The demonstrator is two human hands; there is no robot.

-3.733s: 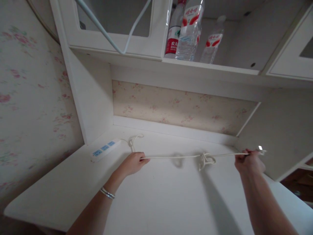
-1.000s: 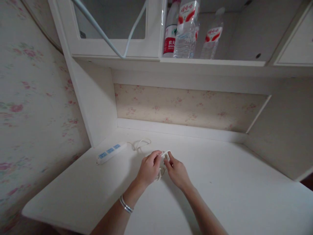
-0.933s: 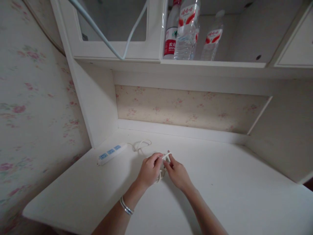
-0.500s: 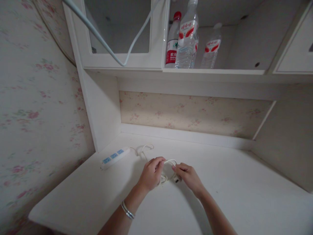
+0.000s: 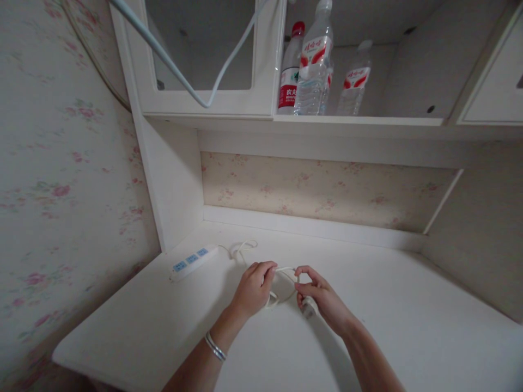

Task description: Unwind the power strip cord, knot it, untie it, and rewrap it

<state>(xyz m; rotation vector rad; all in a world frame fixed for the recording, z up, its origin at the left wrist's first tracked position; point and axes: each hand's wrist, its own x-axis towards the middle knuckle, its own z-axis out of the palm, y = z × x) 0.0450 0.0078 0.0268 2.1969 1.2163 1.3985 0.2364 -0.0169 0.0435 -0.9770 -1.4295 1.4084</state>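
Observation:
Between my hands runs a white power cord, looped in a loose coil just over the desk. My left hand is closed around the cord, a silver bracelet on its wrist. At the coil's right side, my right hand has its thumb and index finger curved about the cord, with the other fingers curled near the plug. From the left hand the cord leads back to a white power strip with blue socket faces, lying on the left of the desk.
The white desk has a raised back edge and side panels. Overhead, a shelf holds a red-capped bottle and clear bottles with red-and-white labels. A pale blue cable hangs in front of the glass cabinet door.
My right hand has shifted slightly right and its thumb and index finger have spread. The plug has turned and moved right and down. My left hand stays nearly still.

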